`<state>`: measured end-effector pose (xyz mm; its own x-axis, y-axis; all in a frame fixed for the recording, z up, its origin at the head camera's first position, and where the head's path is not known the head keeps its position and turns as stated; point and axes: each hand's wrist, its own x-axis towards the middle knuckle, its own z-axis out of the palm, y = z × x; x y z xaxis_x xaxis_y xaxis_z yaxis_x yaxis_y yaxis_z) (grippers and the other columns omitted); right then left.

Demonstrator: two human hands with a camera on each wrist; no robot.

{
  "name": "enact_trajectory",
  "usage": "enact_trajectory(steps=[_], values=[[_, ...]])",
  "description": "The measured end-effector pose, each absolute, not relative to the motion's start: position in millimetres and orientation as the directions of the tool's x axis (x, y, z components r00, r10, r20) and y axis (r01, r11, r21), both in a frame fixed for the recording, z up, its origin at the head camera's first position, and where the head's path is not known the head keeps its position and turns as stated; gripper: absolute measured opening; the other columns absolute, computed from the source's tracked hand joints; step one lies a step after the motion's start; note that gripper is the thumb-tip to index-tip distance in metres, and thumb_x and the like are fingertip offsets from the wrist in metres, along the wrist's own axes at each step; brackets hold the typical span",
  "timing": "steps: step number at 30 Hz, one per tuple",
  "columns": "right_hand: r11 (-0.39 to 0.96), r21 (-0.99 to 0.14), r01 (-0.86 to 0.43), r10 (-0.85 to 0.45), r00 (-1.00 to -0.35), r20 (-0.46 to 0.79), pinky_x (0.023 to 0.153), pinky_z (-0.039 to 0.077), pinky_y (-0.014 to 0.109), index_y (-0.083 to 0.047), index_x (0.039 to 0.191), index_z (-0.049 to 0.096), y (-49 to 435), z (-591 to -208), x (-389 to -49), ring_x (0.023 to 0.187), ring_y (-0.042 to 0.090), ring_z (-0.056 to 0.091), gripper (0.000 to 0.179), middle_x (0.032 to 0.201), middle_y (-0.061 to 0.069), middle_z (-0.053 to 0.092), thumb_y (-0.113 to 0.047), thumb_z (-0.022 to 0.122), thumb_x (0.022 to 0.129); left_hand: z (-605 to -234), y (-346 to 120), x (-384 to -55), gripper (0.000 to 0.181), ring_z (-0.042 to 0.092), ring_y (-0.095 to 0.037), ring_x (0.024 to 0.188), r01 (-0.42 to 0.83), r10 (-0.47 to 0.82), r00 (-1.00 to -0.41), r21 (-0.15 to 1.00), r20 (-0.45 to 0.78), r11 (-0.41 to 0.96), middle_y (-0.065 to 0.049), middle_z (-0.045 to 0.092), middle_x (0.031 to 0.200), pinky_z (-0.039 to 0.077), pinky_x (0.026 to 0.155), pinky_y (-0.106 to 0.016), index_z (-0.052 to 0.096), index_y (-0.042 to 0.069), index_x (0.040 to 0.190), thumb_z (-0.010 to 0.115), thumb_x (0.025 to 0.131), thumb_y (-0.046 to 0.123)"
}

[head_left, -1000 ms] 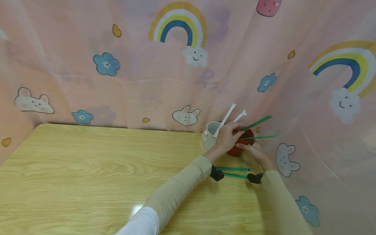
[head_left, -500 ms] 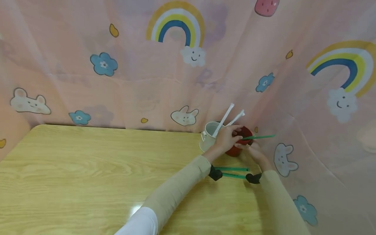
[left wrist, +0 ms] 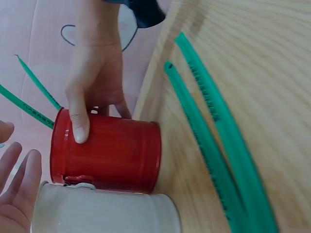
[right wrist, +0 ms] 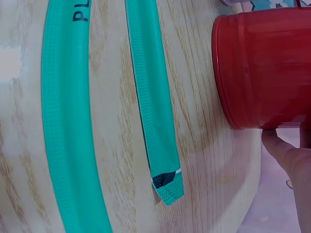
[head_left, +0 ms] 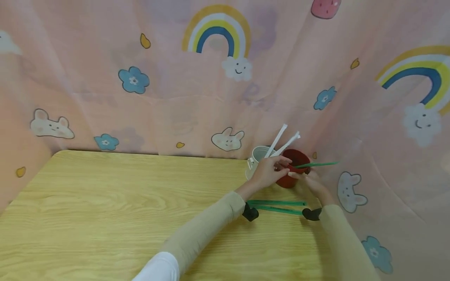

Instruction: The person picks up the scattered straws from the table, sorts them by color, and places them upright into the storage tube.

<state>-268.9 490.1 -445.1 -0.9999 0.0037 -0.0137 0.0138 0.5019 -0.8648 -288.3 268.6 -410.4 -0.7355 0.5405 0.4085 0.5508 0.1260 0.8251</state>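
The red bucket point(head_left: 288, 181) stands at the table's back right, green wrapped straws point(left wrist: 39, 81) leaning out of its mouth. My right hand point(head_left: 314, 185) grips the bucket's right side; in the left wrist view its thumb lies along the red wall. Near the bucket's rim is my left hand point(head_left: 267, 171), its fingers point(left wrist: 30, 179) loosely spread with nothing held in the left wrist view. Beside the red bucket, to its left, stands a white bucket point(head_left: 249, 169). Two white wrapped straws point(head_left: 275, 140) stick up from it, and my left hand partly hides it.
Two green wrapped straws point(head_left: 277, 203) lie on the wooden table point(head_left: 123, 210) in front of the buckets, close together. A pink printed curtain point(head_left: 168, 109) hangs behind the table and along its right side.
One second ago, my left hand pinched a raised green straw over the red bucket. That straw has dropped lower, and the left fingers have parted from it. My right hand keeps its grip.
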Motion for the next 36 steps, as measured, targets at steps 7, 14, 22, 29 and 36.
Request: enact_trajectory(steps=[7, 14, 22, 29, 36], values=[[0.555, -0.832, -0.003, 0.015, -1.000, 0.014, 0.104, 0.026, 0.068, -0.010, 0.151, 0.021, 489.2, -443.7, -267.4, 0.135, 0.038, 0.028, 0.078, 0.150, 0.021, 0.033, -0.038, 0.063, 0.091, -423.8, 255.8, -278.0, 0.028, 0.066, -0.012, 0.088, 0.468, 0.577, -0.743, 0.879, 0.339, 0.086, -0.013, 0.070, 0.108, 0.050, 0.073, -0.010, 0.066, 0.003, 0.116, 0.068, 0.088, 0.009], [0.551, -0.830, 0.087, 0.069, -0.996, -0.058, 0.109, 0.021, 0.068, -0.008, 0.152, 0.011, 488.4, -442.1, -265.6, 0.138, 0.039, 0.024, 0.087, 0.153, 0.022, 0.028, -0.040, 0.064, 0.090, -445.6, 241.6, -262.8, 0.035, 0.069, -0.014, 0.087, 0.378, 0.700, -0.689, 0.918, 0.190, 0.123, -0.017, 0.067, 0.116, 0.051, 0.075, -0.011, 0.063, -0.001, 0.120, 0.068, 0.086, 0.003], [0.585, -0.809, 0.065, 0.054, -0.998, -0.041, 0.109, 0.022, 0.067, -0.005, 0.151, 0.018, 485.3, -436.8, -263.6, 0.138, 0.040, 0.026, 0.083, 0.151, 0.023, 0.031, -0.040, 0.062, 0.091, -464.3, 231.9, -256.6, 0.037, 0.066, -0.007, 0.092, 0.486, 0.749, -0.651, 0.825, 0.121, 0.290, -0.010, 0.070, 0.114, 0.049, 0.078, -0.010, 0.065, 0.003, 0.120, 0.072, 0.085, 0.012], [0.606, -0.792, 0.075, 0.056, -0.997, -0.051, 0.108, 0.024, 0.067, -0.006, 0.152, 0.018, 488.7, -439.3, -263.4, 0.138, 0.039, 0.027, 0.083, 0.152, 0.022, 0.031, -0.043, 0.061, 0.092, -473.6, 230.3, -245.3, 0.043, 0.062, -0.006, 0.108, 0.547, 0.742, -0.669, 0.709, 0.050, 0.445, 0.001, 0.070, 0.116, 0.044, 0.090, -0.011, 0.068, 0.010, 0.119, 0.079, 0.078, 0.016], [0.597, -0.800, 0.057, 0.049, -0.998, -0.035, 0.110, 0.026, 0.064, -0.005, 0.150, 0.020, 486.8, -439.8, -264.5, 0.137, 0.037, 0.029, 0.079, 0.150, 0.021, 0.033, -0.040, 0.060, 0.092, -478.0, 226.6, -239.9, 0.043, 0.061, -0.005, 0.109, 0.546, 0.729, -0.684, 0.691, 0.041, 0.474, 0.002, 0.070, 0.116, 0.044, 0.092, -0.012, 0.069, 0.010, 0.118, 0.078, 0.076, 0.011]])
